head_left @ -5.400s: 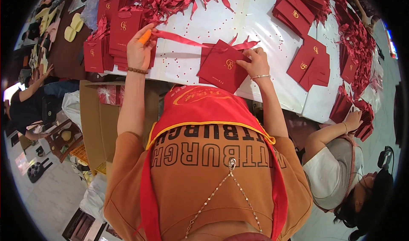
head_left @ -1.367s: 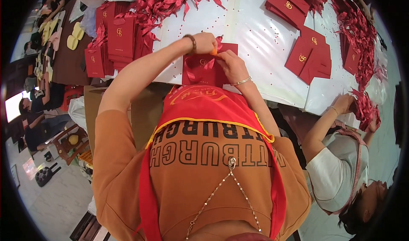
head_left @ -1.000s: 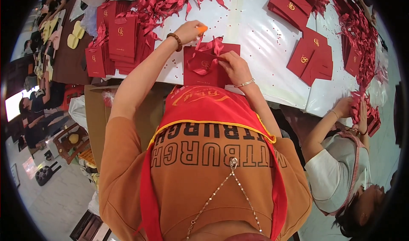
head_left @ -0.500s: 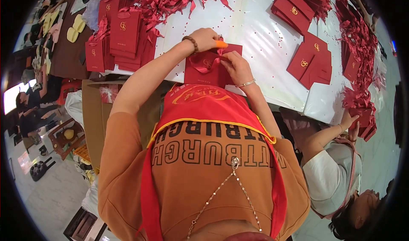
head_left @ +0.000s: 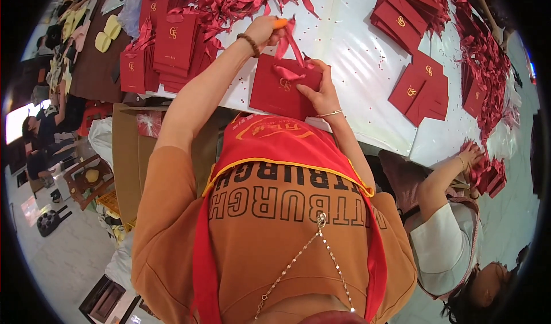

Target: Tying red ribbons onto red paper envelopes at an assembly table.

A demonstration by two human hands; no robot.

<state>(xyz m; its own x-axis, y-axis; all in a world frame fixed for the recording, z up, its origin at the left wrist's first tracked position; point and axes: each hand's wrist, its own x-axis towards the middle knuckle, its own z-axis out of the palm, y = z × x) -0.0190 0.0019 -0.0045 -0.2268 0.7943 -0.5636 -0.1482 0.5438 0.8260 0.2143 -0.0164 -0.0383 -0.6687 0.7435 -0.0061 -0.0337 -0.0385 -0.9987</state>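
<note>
A flat red gift bag [head_left: 268, 92] with a gold emblem lies tilted at the table edge in front of me. My right hand [head_left: 323, 94] grips its right side, thumb across the front and fingers behind. A red satin ribbon [head_left: 286, 44] rises from the bag's top. Its upper end is pinched in my left hand [head_left: 267, 30], which has an orange cover on one finger and is above the bag. Part of the ribbon loops down over the bag's front.
Stacked red bags [head_left: 172, 46] and a heap of ribbons [head_left: 235, 0] lie on the left. More bags [head_left: 422, 89] rest on the right of the white-covered table [head_left: 356, 89]. A co-worker's hand [head_left: 472, 155] touches ribboned bags there. A cardboard box [head_left: 129, 152] stands below the table edge.
My left hand has moved up and away from the bag, drawing the ribbon out taut. My right hand has shifted from the ribbon to the bag's right side. The bag has tilted.
</note>
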